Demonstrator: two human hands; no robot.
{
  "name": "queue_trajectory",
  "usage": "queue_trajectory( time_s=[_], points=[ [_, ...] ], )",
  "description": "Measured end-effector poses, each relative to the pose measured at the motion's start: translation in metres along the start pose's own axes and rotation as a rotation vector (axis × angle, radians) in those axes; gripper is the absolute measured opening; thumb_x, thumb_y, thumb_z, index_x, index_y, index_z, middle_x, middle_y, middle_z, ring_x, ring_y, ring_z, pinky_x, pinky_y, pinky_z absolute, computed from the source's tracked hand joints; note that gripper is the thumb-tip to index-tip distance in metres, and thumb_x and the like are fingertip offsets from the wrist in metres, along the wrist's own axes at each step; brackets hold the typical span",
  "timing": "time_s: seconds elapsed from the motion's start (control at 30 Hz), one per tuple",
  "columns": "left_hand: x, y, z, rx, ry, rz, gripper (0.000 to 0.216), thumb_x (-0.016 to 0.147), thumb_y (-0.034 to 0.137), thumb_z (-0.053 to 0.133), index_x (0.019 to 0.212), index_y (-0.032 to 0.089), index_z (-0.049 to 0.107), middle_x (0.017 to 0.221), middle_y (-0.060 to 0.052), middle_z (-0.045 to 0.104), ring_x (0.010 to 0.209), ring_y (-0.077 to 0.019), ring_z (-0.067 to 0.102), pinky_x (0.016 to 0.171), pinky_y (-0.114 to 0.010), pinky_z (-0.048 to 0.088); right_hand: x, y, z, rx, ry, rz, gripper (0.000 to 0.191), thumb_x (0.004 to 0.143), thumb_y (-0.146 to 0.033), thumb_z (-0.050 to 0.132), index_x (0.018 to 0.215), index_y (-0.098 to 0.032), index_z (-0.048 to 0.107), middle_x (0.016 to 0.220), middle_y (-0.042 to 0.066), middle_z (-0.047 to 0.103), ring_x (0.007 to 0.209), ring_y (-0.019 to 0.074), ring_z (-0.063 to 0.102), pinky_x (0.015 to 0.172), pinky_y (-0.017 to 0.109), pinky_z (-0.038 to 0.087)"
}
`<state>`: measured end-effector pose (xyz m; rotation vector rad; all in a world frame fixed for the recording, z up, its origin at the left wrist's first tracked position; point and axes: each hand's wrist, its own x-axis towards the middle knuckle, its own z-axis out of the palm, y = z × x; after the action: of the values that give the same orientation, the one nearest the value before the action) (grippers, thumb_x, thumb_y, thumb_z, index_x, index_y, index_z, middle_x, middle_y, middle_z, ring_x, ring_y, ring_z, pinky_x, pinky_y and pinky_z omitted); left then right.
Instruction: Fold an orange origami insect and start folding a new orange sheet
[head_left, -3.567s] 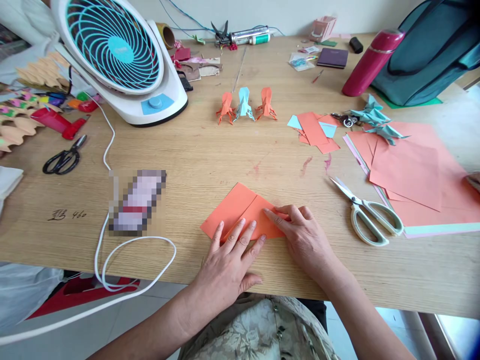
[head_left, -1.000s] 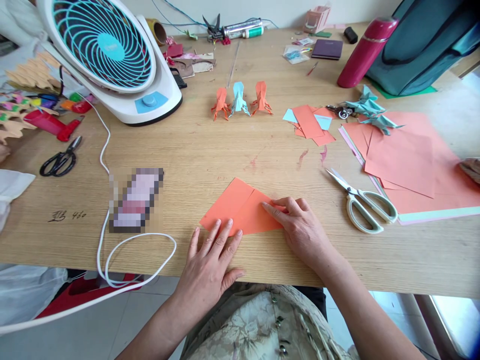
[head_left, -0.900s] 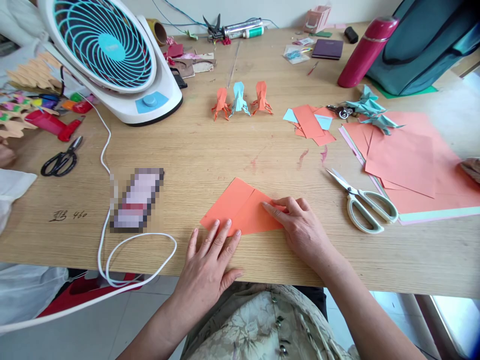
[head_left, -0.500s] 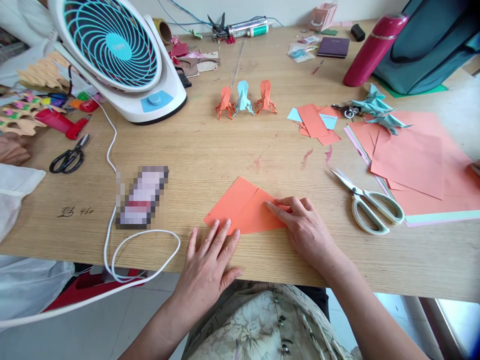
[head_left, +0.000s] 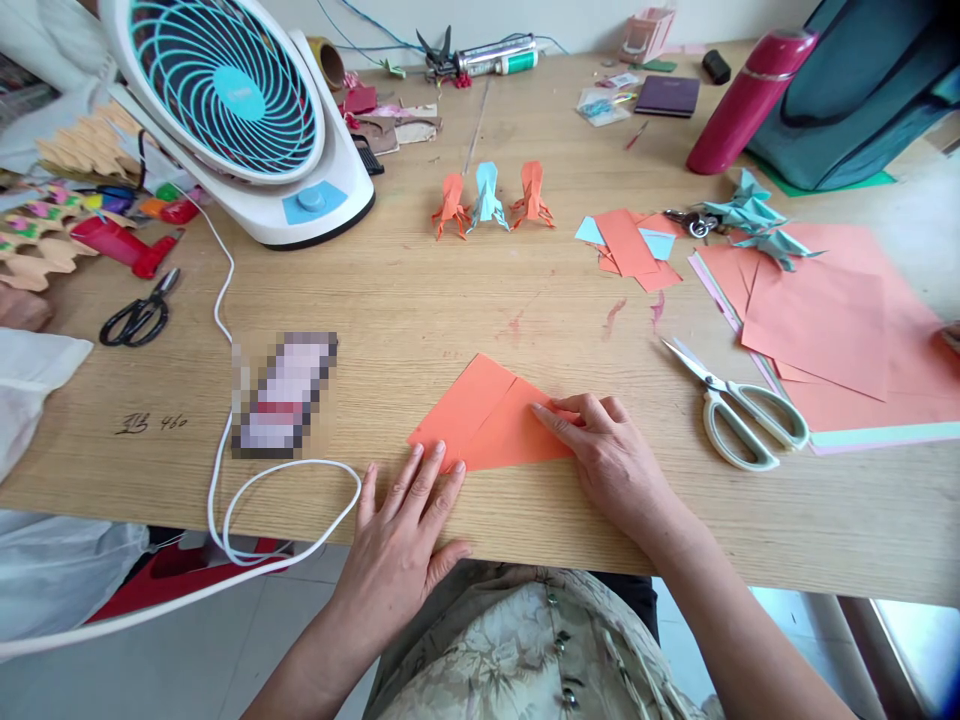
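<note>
A folded sheet of orange paper point(head_left: 495, 410) lies flat on the table in front of me, with a slanting seam across its middle. My left hand point(head_left: 409, 530) is spread open, its fingertips resting on the paper's lower left edge. My right hand point(head_left: 615, 455) is closed on the paper's right corner, the thumb or forefinger lying on top; part of that corner is hidden under it. White-handled scissors point(head_left: 724, 385) lie to the right of that hand.
A phone-like blurred object point(head_left: 285, 395) and a white cable point(head_left: 352, 480) lie at the left, with a fan point(head_left: 315, 205) behind. Several paper figures point(head_left: 487, 195) stand at the back. Orange sheets point(head_left: 817, 320), paper scraps point(head_left: 630, 245) and a magenta flask point(head_left: 750, 100) are on the right.
My left hand has slid slightly to the left along the paper's lower edge. The right hand and the paper stay in place.
</note>
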<state>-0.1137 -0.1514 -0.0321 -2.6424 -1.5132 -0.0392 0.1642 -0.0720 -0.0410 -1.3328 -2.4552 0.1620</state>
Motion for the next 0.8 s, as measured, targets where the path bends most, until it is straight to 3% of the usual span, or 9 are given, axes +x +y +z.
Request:
queue_trajectory(
  time_s=[0.27, 0.57, 0.8],
  points=[
    [-0.004, -0.004, 0.005, 0.045, 0.024, 0.006, 0.063, 0.099, 0.047, 0.042, 0.151, 0.013, 0.04, 0.159, -0.017, 0.036, 0.146, -0.0349, 0.033, 0.121, -0.058, 0.005, -0.002, 0.001, 0.004, 0.016, 0.003, 0.006, 0.064, 0.082, 0.006, 0.044, 0.141, -0.015, 0.055, 0.125, 0.014, 0.059, 0.101, 0.0256, 0.053, 0.089, 0.041, 0.048],
    [-0.005, 0.0, 0.001, 0.062, 0.024, -0.005, 0.064, 0.098, 0.046, 0.043, 0.15, 0.009, 0.039, 0.158, -0.017, 0.039, 0.145, -0.0354, 0.035, 0.119, -0.057, 0.012, 0.0, 0.001, 0.003, 0.008, 0.014, 0.005, 0.062, 0.081, 0.006, 0.045, 0.138, -0.015, 0.057, 0.123, 0.014, 0.06, 0.099, 0.0257, 0.054, 0.088, 0.041, 0.049],
    [0.017, 0.014, -0.012, 0.049, 0.086, -0.085, 0.056, 0.101, 0.036, 0.042, 0.148, 0.006, 0.041, 0.156, -0.017, 0.041, 0.142, -0.0351, 0.039, 0.116, -0.057, 0.023, 0.0, -0.001, 0.002, 0.059, 0.047, 0.015, 0.059, 0.081, 0.008, 0.043, 0.134, -0.014, 0.059, 0.122, 0.014, 0.061, 0.095, 0.0256, 0.053, 0.085, 0.04, 0.05]
  ],
)
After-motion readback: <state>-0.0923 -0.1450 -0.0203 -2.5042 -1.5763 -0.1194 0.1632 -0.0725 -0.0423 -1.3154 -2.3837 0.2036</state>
